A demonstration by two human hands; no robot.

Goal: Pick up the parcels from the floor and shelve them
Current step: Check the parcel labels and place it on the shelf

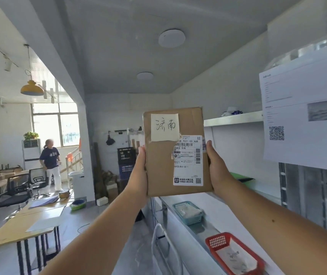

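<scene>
I hold a flat brown parcel (pixel 161 167) upright at chest height in front of me, both arms stretched out. It carries a yellow sticky note with handwriting at the top and a white shipping label on its right half. My left hand (pixel 140 171) grips its left edge and my right hand (pixel 217 171) grips its right edge. The white shelf unit (pixel 234 119) stands to the right, its upper board level with the parcel's top.
On the lower shelf sit a teal basket (pixel 188 212) and a red basket (pixel 234 253) with paper bags. A printed sheet (pixel 305 116) hangs at the right. Wooden tables (pixel 29 221), office chairs and a person (pixel 51 163) are at the left; crates (pixel 126 161) stand behind.
</scene>
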